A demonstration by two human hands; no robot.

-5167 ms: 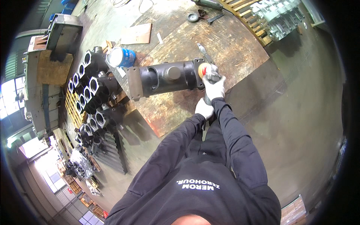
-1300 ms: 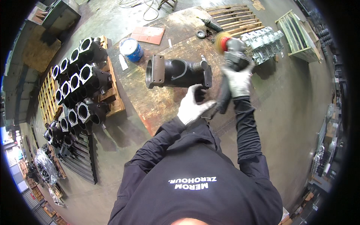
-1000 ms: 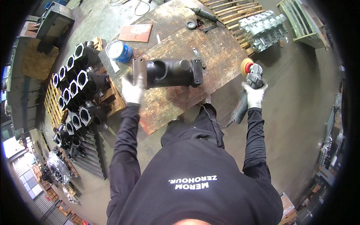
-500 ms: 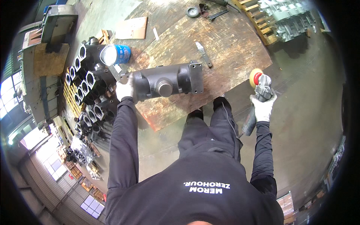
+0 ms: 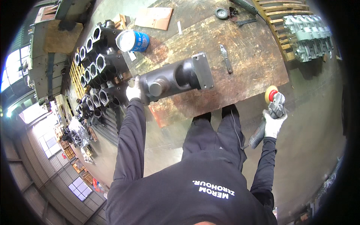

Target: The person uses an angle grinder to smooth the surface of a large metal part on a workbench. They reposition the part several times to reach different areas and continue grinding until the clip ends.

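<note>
On the rusty desk [image 5: 240, 56] lies a dark cast housing [image 5: 174, 78]; the left hand [image 5: 134, 91] grips its left end, while the right hand [image 5: 273, 125] clamps an angle grinder [image 5: 270, 108] off the desk's right edge.

Single head-worn fisheye, high above, looking steeply down, workbench [image 5: 240, 71] centred

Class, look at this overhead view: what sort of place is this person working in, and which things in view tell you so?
Most likely a metalworking or machine shop. A heavy dark cast-metal housing lies on a worn wooden workbench, similar black castings are stacked on a pallet, and the right hand holds an angle grinder.
</note>
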